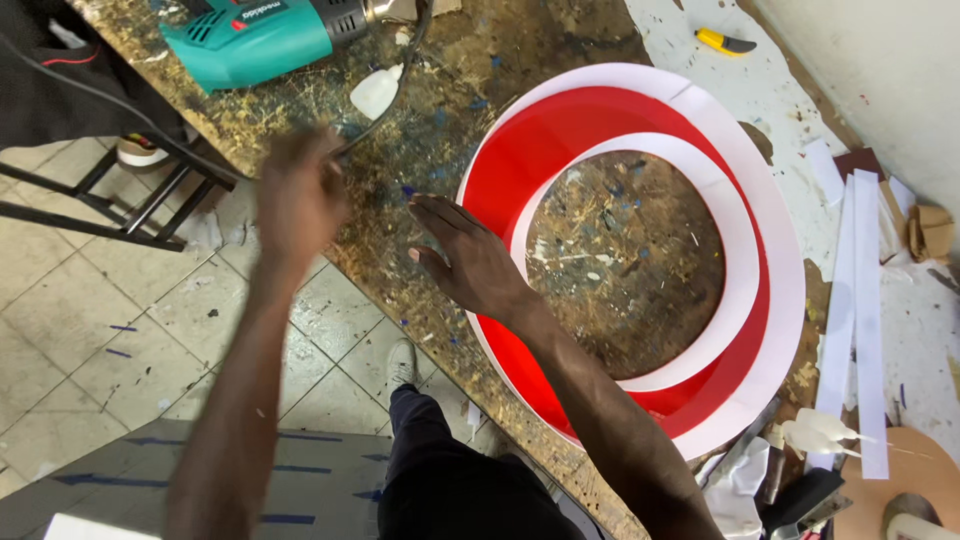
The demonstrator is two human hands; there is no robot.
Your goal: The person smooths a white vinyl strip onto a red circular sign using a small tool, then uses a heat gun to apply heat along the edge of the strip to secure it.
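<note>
Mid-frame: right hand (468,262) flat, fingers spread, nothing clasped, pressing on outer white wall of big red ring (560,150) w/ white inner band, lying on scuffed workbench (420,150), centre to right of frame. Left hand (298,195) blurred at upper left of centre, over bench edge beside black cable (385,120); grasp not readable, poss. closing on cable, can't tell. Green drill (250,40) at top left, small white glue bottle (376,92) just below it, both apart from hands. Yellow knife (722,41) top right, white strips (865,320) far right. Step in hand, by the look: steadying ring w/ right while left goes for sthg near cable/drill side. Next move calls for: keeping ring pinned so thin wall doesn't flex or slide, sure grab w/ left without snagging cable, then bringing item back to ring rim near right thumb.
</note>
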